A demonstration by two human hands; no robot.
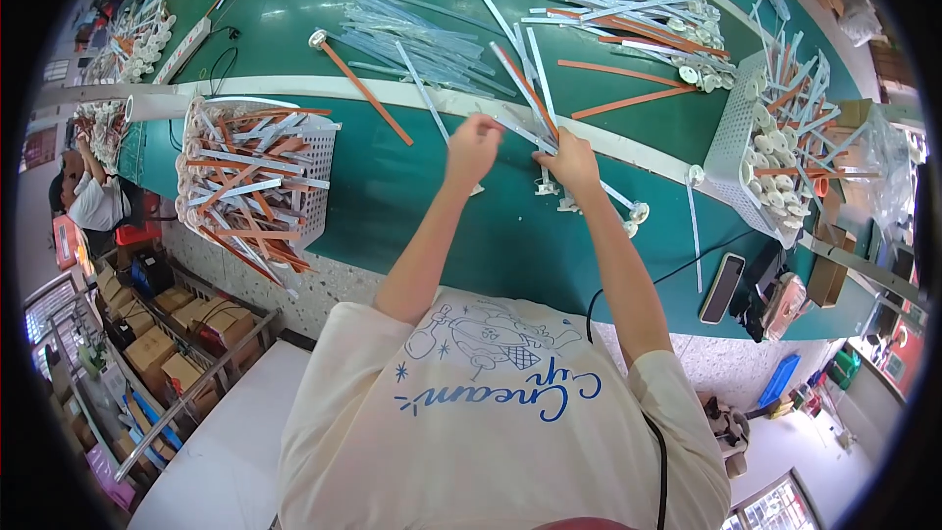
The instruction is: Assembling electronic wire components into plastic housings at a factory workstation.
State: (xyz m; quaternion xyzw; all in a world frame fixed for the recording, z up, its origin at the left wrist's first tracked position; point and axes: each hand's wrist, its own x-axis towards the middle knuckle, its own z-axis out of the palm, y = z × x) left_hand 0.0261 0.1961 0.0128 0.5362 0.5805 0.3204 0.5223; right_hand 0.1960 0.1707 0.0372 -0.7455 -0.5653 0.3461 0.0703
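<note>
Across the wide green surface (432, 206) we are leaning forward, both forearms reaching up from our pale printed shirt toward a cream strip that is running along its middle. At that strip our left hand (472, 147) and right hand (571, 163) are meeting over a loose bundle of thin sticks (535, 98), white and orange ones fanning up and away from us. Our right fingers are clenching around the lower ends of the bundle, and the sticks are rising out of that grip. Our left fingers are curling and pinching at a single white strip just beside the bundle; how firmly they are closing on it we cannot tell.

Either side of us, white slotted baskets are sitting on the surface: the left basket (319, 172) is overflowing with crossed orange and white sticks, and the right basket (731, 137) is holding sticks with round white caps. Beyond our hands a sheaf of clear sleeves (422, 39) is lying spread out, and another pile of sticks (638, 25) is lying farther right. One orange stick (361, 88) with a cap is lying alone, between the sleeves and the left basket. Small white caps (638, 212) are lying just below our right hand. Near the edge a dark phone (722, 288) is resting.

Cardboard boxes (157, 348) are standing on the floor at our left.
</note>
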